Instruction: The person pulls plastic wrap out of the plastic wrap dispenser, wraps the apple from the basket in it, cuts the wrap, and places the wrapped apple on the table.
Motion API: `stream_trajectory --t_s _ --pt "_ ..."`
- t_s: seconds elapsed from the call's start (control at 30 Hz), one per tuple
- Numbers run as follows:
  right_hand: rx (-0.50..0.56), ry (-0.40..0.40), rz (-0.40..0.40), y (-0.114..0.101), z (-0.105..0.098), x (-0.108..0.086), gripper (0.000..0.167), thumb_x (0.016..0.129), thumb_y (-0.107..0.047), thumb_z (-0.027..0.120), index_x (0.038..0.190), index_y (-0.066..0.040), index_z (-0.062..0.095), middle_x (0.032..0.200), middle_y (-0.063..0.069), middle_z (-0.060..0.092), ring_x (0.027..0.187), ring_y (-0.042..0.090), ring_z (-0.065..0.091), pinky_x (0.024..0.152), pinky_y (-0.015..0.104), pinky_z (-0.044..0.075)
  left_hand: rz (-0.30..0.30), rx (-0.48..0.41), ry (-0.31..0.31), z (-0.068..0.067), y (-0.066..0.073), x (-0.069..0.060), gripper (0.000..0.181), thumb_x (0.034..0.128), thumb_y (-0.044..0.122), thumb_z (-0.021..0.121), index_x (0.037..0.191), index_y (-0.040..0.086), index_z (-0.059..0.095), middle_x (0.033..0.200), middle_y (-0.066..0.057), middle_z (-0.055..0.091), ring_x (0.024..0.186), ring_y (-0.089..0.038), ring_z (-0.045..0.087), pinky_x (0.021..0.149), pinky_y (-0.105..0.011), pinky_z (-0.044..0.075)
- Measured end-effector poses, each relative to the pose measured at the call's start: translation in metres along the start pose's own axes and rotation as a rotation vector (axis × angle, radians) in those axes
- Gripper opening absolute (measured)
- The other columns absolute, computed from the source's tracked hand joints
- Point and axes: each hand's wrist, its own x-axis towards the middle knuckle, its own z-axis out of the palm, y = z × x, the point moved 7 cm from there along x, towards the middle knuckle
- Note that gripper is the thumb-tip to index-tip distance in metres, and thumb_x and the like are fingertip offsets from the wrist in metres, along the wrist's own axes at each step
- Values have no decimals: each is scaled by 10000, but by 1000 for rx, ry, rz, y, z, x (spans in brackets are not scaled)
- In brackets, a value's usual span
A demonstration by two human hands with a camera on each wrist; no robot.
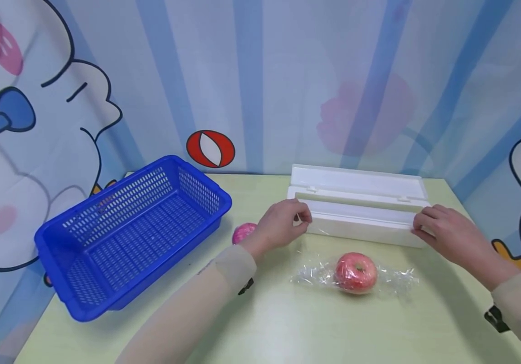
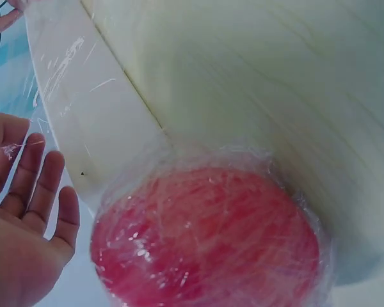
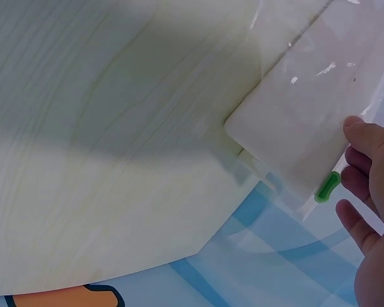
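A white cling film dispenser box (image 1: 356, 230) lies at the back right with its lid (image 1: 356, 181) raised. At its left front edge, my left hand (image 1: 283, 222) pinches the clear cling film (image 2: 67, 61), thumb against index finger, other fingers loosely bent. My right hand (image 1: 451, 235) pinches the film at the box's right end. In the wrist views the film stretches over the box's front. Nearer to me lies a red apple (image 1: 356, 273) on crinkled clear film (image 1: 398, 279). A film-wrapped red fruit (image 1: 244, 232) sits beside my left wrist, partly hidden by it.
A blue plastic basket (image 1: 201, 235) with perforated walls stands on the left of the pale table (image 1: 315, 328). A patterned cloth backdrop (image 1: 283, 91) hangs behind the table and at its sides. A green piece (image 3: 328, 187) shows at the box's right end.
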Motion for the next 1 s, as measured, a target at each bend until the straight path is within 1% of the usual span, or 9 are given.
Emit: stream_trajectory --t_s 0.13,0.27,0.4,0.53,0.63,0.73,0.8,0.9,1.0 --pt "-14 -19 -15 -3 0 -2 321 691 -8 956 875 -83 704 847 32 664 763 240 601 674 481 563 -9 -98 -20 1 -1 -3 64 1021 93 703 1065 99 748 995 13 699 959 -142 628 894 -269 539" --pt "-17 -25 -5 -5 -2 -4 330 680 6 958 869 -76 701 847 45 667 780 261 613 684 494 567 -10 -149 -32 0 2 -5 65 1024 89 692 1068 83 741 977 7 696 934 -141 624 870 -258 534" --pt "-2 -24 12 -6 -5 -8 350 668 16 957 850 -101 681 817 13 654 749 234 601 658 482 551 -46 -187 -49 1 2 -7 69 1024 92 696 1085 85 728 972 24 683 930 -137 614 851 -242 532" --pt "10 -49 37 -9 -7 -11 348 684 0 950 844 -129 669 794 -34 639 719 178 580 643 453 544 -91 -212 -65 3 -1 -9 76 1017 90 704 1091 89 719 967 30 669 933 -145 603 831 -241 531" --pt "24 -69 67 -11 -10 -15 332 705 -8 939 841 -142 668 781 -62 628 713 156 581 633 419 549 -101 -224 -71 3 -1 -11 69 1013 86 706 1081 92 715 966 25 666 940 -153 601 828 -246 529" --pt "33 -79 94 -14 -13 -19 319 714 -13 932 847 -150 676 782 -76 628 716 150 593 624 391 555 -102 -235 -76 2 1 -14 66 1014 87 706 1078 99 711 971 21 669 945 -162 604 833 -254 529" --pt "35 -76 97 -17 -16 -22 314 714 -13 927 848 -154 681 782 -79 629 718 145 597 621 383 555 -101 -242 -85 2 2 -16 73 1015 88 703 1087 99 711 974 25 669 948 -162 605 837 -254 530" --pt "28 -72 88 -21 -20 -27 328 697 -17 931 851 -167 682 783 -93 616 716 123 583 608 355 549 -93 -250 -97 1 4 -19 89 1013 85 699 1100 92 715 977 30 670 951 -157 606 842 -256 533" --pt "24 -68 65 -27 -23 -33 351 680 -20 932 852 -186 675 780 -113 600 707 97 564 588 318 530 -67 -236 -109 1 6 -24 97 1007 78 697 1102 86 719 976 38 672 955 -147 612 852 -256 536"
